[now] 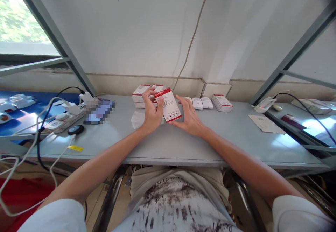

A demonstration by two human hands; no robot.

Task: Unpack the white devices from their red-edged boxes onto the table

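A white and red box point(171, 106) printed "DETECTOR" is tilted in front of me above the table. My left hand point(153, 111) grips its left side, thumb across the printed face. At its right side, my right hand point(191, 117) has thumb and fingers spread apart; the thumb is near the lower edge, and I cannot tell if it touches. Similar boxes point(139, 100) are stacked behind my left hand. White rounded devices point(202, 103) stand in a row behind my right hand, with another red and white box point(222, 103) beside them. Clear plastic bags point(137, 119) lie by my left wrist.
On the left are a phone point(100, 112), a power strip point(59, 121) with cables, and a black round device point(76, 129). A paper sheet point(265, 124) lies at the right of the grey table point(178, 148). Metal frame posts stand on both sides.
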